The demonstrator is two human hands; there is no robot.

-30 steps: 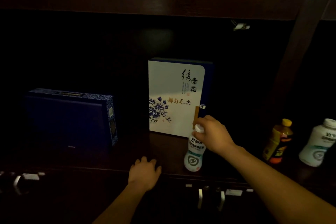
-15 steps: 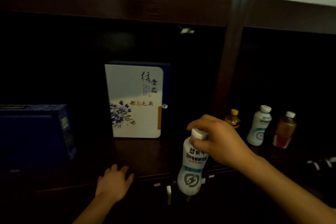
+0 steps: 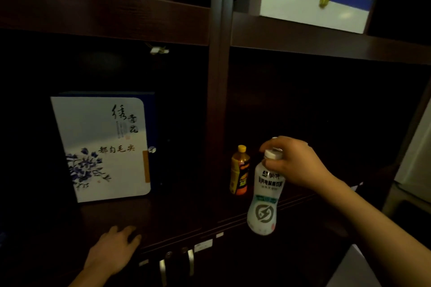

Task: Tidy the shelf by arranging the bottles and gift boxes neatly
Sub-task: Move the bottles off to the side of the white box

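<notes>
My right hand (image 3: 295, 162) grips a white drink bottle (image 3: 264, 200) by its cap and neck, holding it in the air in front of the right shelf bay. Just left of it an orange tea bottle with a yellow cap (image 3: 240, 170) stands upright on the shelf. A white gift box with blue flowers (image 3: 102, 147) stands upright in the left bay. My left hand (image 3: 114, 251) rests flat on the shelf's front edge with fingers spread. A white and blue gift box (image 3: 310, 4) lies on the upper right shelf.
A dark wooden post (image 3: 217, 77) divides the two shelf bays. Cabinet door handles (image 3: 177, 263) sit below the shelf edge. A pale appliance (image 3: 415, 165) stands at the far right. The scene is very dim.
My right hand lifted the white bottle off the left bay and carried it right, past the post. The view swung right, hiding the dark blue box and the other bottles.
</notes>
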